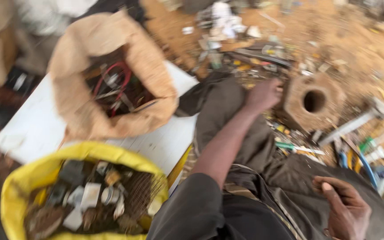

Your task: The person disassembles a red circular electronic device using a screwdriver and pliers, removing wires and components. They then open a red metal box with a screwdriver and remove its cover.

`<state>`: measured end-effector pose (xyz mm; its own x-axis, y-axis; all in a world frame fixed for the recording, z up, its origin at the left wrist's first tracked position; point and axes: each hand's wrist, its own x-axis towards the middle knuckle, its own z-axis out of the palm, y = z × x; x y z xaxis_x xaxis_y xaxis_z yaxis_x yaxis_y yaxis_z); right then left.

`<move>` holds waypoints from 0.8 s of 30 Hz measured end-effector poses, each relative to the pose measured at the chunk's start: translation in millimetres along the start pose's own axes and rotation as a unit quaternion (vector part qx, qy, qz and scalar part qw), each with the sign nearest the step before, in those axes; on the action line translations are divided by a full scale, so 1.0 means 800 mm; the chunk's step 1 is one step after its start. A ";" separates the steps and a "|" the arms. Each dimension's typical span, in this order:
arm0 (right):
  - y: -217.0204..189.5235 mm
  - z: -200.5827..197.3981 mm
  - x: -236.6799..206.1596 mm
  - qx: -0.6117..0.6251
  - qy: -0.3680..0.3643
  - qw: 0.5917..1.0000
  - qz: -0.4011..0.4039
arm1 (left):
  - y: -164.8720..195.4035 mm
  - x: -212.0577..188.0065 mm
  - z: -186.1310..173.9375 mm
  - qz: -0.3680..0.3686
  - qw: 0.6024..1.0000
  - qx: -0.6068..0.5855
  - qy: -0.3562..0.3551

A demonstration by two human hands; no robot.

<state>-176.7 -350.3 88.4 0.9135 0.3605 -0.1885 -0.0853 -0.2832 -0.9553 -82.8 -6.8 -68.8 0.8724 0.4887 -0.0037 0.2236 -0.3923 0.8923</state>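
Sandy dirt ground (334, 40), bare, brown, in flat daylight. Scrap litter (241, 31) strewn across it: paper bits, plastic, wire ends. White board (36, 124) lies flat on ground at left. Tan sack (112, 80) of wires stands on board; yellow sack (23, 182) of scrap just beside it. Whole view motion-blurred.

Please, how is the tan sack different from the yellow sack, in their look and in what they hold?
The tan sack stands farther from the person on the white board; the yellow sack is nearer, at the lower edge of the picture. The tan sack holds red and dark wires; the yellow sack holds pale and dark scrap pieces and some mesh. The tan sack looks like rough cloth; the yellow one looks smoother. Both stand open with rolled rims.
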 end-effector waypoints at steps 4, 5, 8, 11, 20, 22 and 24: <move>0.015 0.022 -0.045 -0.030 0.072 0.997 0.017 | -0.007 -0.010 0.001 0.039 0.989 0.126 -0.065; 0.016 0.032 -0.051 -0.021 0.055 0.997 0.043 | -0.009 -0.013 0.001 0.070 0.978 0.176 -0.084; 0.014 0.071 -0.065 -0.083 0.019 0.995 0.045 | -0.011 -0.024 -0.004 0.082 0.955 0.235 -0.162; 0.007 0.102 -0.069 -0.076 -0.037 0.996 -0.002 | -0.003 -0.035 -0.015 0.109 0.939 0.259 -0.197; -0.007 0.147 -0.057 -0.062 0.009 0.998 0.012 | 0.029 -0.059 -0.107 0.055 0.977 -0.107 0.174; -0.008 0.151 -0.052 -0.066 0.035 0.997 0.025 | -0.003 -0.037 -0.156 -0.012 0.967 -0.052 0.249; -0.010 0.154 -0.049 -0.087 0.049 0.994 0.041 | -0.043 0.001 -0.200 -0.066 0.951 0.006 0.303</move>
<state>-260.4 -252.6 75.4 0.9415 0.2442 -0.2324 -0.0982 -0.4608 -0.8821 -159.1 131.5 -27.4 0.4269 0.8918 0.1495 0.3214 -0.3042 0.8968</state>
